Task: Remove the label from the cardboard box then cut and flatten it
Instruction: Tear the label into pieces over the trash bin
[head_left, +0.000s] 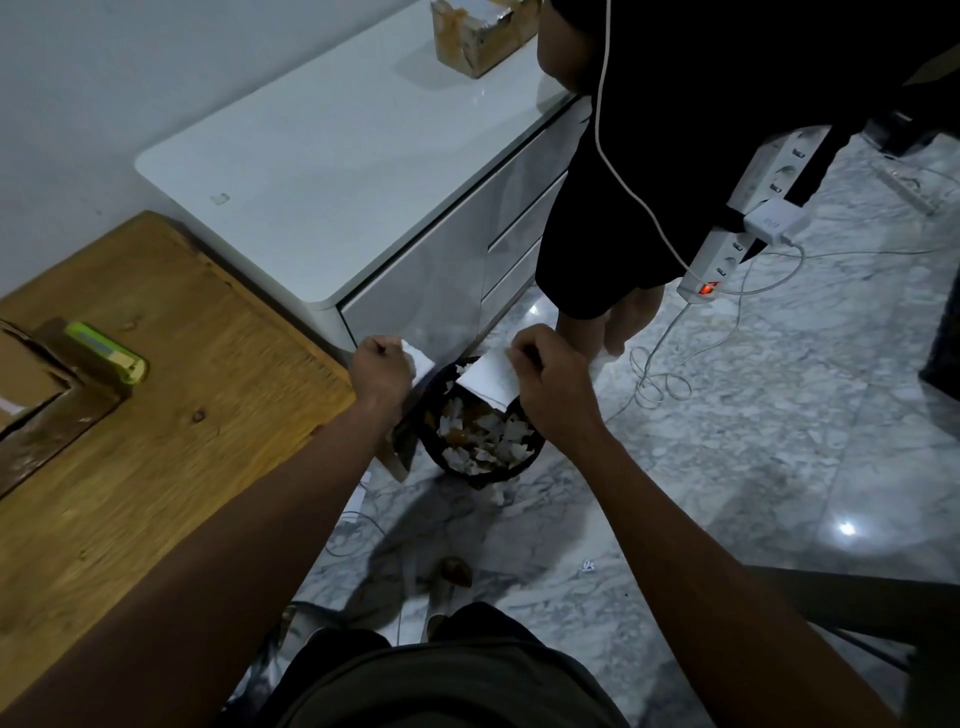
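The marble floor is carrying a black wastebasket, which is standing just beside the white cabinet and the wooden counter. A second person in dark clothes is standing beyond the basket, next to a white power strip.

On the wooden counter at far left, the cardboard box is lying with its flaps open, only partly in view; a green utility knife is resting against it. Another worn box is sitting on the white cabinet.

The basket is holding many torn white paper scraps. Over it, the right hand is pinching a white label piece, fingers closed tight on its edge. The left hand is clenched around a smaller white piece, held apart from the other.

Judged from this, the label is being torn up and discarded, so the cutting and flattening are not yet begun. To do this step well, both hands should be kept directly above the basket opening while releasing, since stray scraps are already lying on the floor beside it.
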